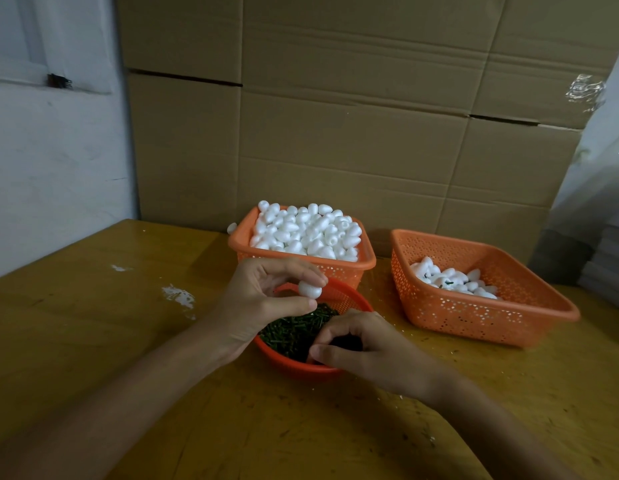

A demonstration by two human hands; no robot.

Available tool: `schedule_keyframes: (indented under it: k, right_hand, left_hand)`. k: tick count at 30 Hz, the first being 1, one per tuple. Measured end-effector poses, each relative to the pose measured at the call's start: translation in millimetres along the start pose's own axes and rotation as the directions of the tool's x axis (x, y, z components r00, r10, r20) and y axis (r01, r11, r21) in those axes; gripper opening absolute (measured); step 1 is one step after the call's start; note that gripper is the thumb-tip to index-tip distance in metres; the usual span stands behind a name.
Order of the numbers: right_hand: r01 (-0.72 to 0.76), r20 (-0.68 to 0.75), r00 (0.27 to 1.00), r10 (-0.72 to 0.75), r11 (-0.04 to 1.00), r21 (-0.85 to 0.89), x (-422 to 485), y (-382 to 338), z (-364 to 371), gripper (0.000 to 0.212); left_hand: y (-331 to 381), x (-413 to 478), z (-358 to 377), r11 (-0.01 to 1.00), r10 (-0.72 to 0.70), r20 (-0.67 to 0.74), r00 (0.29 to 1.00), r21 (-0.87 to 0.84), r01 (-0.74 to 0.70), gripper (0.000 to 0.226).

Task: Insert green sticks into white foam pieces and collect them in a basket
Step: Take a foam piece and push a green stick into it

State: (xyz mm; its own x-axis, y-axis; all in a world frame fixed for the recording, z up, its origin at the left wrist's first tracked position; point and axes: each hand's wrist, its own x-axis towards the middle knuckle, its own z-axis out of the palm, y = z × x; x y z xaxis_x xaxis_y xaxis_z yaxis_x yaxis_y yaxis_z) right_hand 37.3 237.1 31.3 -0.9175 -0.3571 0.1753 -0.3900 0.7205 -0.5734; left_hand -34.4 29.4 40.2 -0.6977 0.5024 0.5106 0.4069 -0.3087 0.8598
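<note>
The left hand (263,299) pinches 1 foam egg (309,289), its long axis roughly level, left to right, above a red bowl (294,367) of green sticks (290,332). The right hand (363,344) curls among them, its grip unclear.

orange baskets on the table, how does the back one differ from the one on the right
The back basket is heaped above its rim with foam pieces; the right basket holds only a small pile near one corner. The back basket's pieces show no sticks; green sticks poke from some pieces in the right basket. Both are orange, rectangular and perforated, and both stand on the wooden table.
</note>
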Motion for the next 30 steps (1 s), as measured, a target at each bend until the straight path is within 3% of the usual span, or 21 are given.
schedule_keyframes:
  k: [6, 10, 16, 20, 26, 30]
  right_hand:
    - [-0.022, -0.001, 1.0, 0.022, 0.999, -0.035, 0.5, -3.1, -0.2, 0.022]
    - [0.039, -0.003, 0.999, -0.039, 0.998, -0.042, -2.0, -4.5, -2.1, 0.02]
    - [0.052, 0.03, 0.998, -0.047, 0.983, -0.178, -5.2, -3.0, -1.1, 0.036]
    - [0.048, 0.08, 0.996, -0.025, 0.952, -0.302, -4.1, -5.4, -0.5, 0.035]
    - [0.045, 0.061, 0.998, -0.029, 0.963, -0.265, -2.9, -9.5, -1.2, 0.028]
    - [0.024, -0.033, 0.999, -0.029, 0.987, -0.16, -3.0, -8.4, 2.4, 0.027]
  left_hand:
    - [-0.8, 0.6, 0.2, 1.0, -0.012, -0.006, 1.0, 0.022, 0.012, 0.024]
    - [-2.1, 0.8, -0.6, 0.998, -0.035, -0.013, 0.999, 0.042, 0.036, 0.024]
    - [-4.5, 1.7, 1.7, 0.999, -0.034, -0.029, 0.999, 0.034, 0.035, 0.022]
    - [-7.6, 2.1, -0.1, 0.998, -0.054, -0.07, 0.996, 0.038, 0.056, 0.023]
    - [-8.9, 3.3, -0.5, 0.998, -0.062, -0.091, 0.994, 0.022, 0.065, 0.022]
    - [-8.6, 3.7, -0.3, 0.998, -0.061, -0.089, 0.994, -0.003, 0.061, 0.022]
